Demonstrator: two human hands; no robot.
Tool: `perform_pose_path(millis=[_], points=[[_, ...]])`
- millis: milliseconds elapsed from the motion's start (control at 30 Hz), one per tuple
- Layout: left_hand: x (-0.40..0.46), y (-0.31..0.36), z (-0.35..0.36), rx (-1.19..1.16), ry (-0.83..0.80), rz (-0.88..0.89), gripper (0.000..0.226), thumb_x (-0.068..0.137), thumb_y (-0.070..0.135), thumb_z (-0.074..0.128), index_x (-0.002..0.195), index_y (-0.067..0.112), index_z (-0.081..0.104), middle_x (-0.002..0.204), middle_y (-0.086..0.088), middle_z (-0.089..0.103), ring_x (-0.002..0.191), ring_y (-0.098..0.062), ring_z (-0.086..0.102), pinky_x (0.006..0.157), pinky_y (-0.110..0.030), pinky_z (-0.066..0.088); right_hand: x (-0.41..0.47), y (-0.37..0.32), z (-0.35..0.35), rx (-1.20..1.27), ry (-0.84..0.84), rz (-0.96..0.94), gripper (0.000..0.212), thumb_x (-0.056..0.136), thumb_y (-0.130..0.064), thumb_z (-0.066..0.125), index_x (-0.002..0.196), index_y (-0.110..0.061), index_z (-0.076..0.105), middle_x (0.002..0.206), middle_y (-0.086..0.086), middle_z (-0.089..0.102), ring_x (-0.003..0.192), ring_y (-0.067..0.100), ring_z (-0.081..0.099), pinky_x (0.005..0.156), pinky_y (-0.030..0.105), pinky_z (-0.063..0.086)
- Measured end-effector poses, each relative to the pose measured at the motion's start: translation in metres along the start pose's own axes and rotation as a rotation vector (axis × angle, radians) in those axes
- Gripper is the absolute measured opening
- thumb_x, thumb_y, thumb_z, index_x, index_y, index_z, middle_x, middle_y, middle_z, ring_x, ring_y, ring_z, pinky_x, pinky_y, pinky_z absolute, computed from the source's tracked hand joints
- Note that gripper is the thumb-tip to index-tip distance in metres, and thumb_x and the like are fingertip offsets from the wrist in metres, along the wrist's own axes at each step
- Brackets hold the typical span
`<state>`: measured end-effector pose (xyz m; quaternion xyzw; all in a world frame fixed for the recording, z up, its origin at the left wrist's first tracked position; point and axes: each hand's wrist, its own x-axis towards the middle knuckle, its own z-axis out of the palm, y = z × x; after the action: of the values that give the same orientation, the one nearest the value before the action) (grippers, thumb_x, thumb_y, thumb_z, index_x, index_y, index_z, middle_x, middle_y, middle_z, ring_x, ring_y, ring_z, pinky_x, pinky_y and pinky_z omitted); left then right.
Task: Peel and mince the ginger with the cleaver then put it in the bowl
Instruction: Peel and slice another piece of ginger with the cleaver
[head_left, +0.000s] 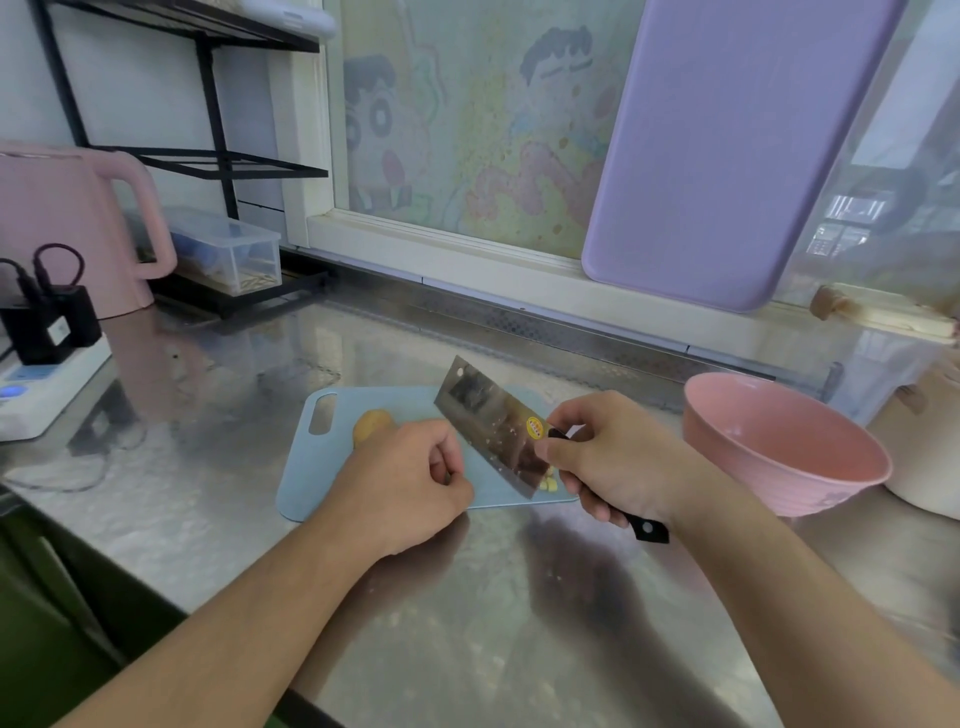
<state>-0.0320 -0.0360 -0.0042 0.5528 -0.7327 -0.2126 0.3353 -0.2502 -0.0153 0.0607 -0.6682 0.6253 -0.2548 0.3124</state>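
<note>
Ginger (372, 423) lies on the blue cutting board (332, 470), a rounded yellow-brown lump just beside the board's handle slot; its near side is hidden behind the left hand (410, 488). That hand rests on the board with fingers curled into a loose fist, and whether they pinch anything cannot be made out. The right hand (608, 457) grips the cleaver (493, 431) by its black handle, whose butt sticks out below the palm; the thumb and forefinger lie near the blade's heel. The blade tilts, its lower corner down at the board's near right edge, where a few pale yellow ginger bits (549, 484) show, partly covered by the steel. Specks cling to the blade face. The pink bowl (779, 447) stands on the steel desk (467, 623) to the right of the board, apart from it, its inside only partly visible. Bare steel runs in front of the board to the desk's near edge.
</note>
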Motion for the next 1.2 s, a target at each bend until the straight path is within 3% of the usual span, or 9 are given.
perform_pose_path(millis=[267, 533, 700, 867, 1000, 1200], points=[[0.001, 0.001, -0.001, 0.014, -0.009, -0.012, 0.016, 0.084, 0.018, 0.072, 0.075, 0.030, 0.065, 0.061, 0.012, 0.063, 0.077, -0.007, 0.059, 0.062, -0.028, 0.051, -0.005, 0.004, -0.017, 0.064, 0.025, -0.024, 0.016, 0.100, -0.018, 0.062, 0.088, -0.008, 0.066, 0.060, 0.008, 0.057, 0.042, 0.023, 0.045, 0.043, 0.027, 0.036], [0.001, -0.002, 0.003, -0.008, -0.023, 0.005, 0.012, 0.084, 0.033, 0.072, 0.076, 0.030, 0.063, 0.061, 0.015, 0.065, 0.097, -0.013, 0.055, 0.073, -0.040, 0.056, -0.008, 0.015, -0.028, 0.047, -0.082, 0.007, 0.014, 0.102, -0.010, 0.058, 0.090, -0.011, 0.066, 0.064, 0.010, 0.058, 0.043, 0.023, 0.044, 0.040, 0.023, 0.032], [0.003, -0.006, 0.005, 0.015, -0.004, 0.033, 0.023, 0.085, 0.051, 0.078, 0.082, 0.033, 0.064, 0.066, 0.013, 0.065, 0.098, -0.008, 0.047, 0.069, -0.033, 0.049, -0.002, 0.020, -0.026, -0.009, -0.047, -0.002, 0.014, 0.103, -0.010, 0.057, 0.094, -0.012, 0.068, 0.064, 0.009, 0.062, 0.048, 0.024, 0.046, 0.043, 0.024, 0.034], [0.004, -0.008, 0.006, -0.008, -0.017, 0.031, 0.017, 0.085, 0.050, 0.079, 0.085, 0.039, 0.066, 0.063, 0.014, 0.060, 0.092, -0.009, 0.052, 0.066, -0.033, 0.050, 0.007, 0.022, -0.019, -0.028, 0.024, -0.007, 0.016, 0.102, -0.012, 0.058, 0.092, -0.019, 0.068, 0.062, 0.007, 0.061, 0.040, 0.018, 0.044, 0.047, 0.024, 0.040], [0.004, -0.007, 0.006, -0.003, -0.023, 0.034, 0.019, 0.085, 0.047, 0.080, 0.083, 0.035, 0.066, 0.061, 0.017, 0.058, 0.083, -0.009, 0.054, 0.066, -0.034, 0.051, 0.006, 0.019, -0.021, 0.031, 0.022, -0.019, 0.016, 0.103, -0.010, 0.057, 0.094, -0.014, 0.070, 0.063, 0.010, 0.057, 0.041, 0.019, 0.038, 0.045, 0.023, 0.033], [0.002, -0.005, 0.003, 0.005, -0.026, 0.035, 0.016, 0.087, 0.040, 0.079, 0.078, 0.032, 0.068, 0.064, 0.019, 0.063, 0.096, -0.004, 0.049, 0.067, -0.027, 0.048, -0.001, 0.013, -0.018, 0.002, -0.043, 0.013, 0.013, 0.102, -0.014, 0.059, 0.095, -0.016, 0.070, 0.061, 0.007, 0.059, 0.047, 0.023, 0.038, 0.053, 0.030, 0.032]])
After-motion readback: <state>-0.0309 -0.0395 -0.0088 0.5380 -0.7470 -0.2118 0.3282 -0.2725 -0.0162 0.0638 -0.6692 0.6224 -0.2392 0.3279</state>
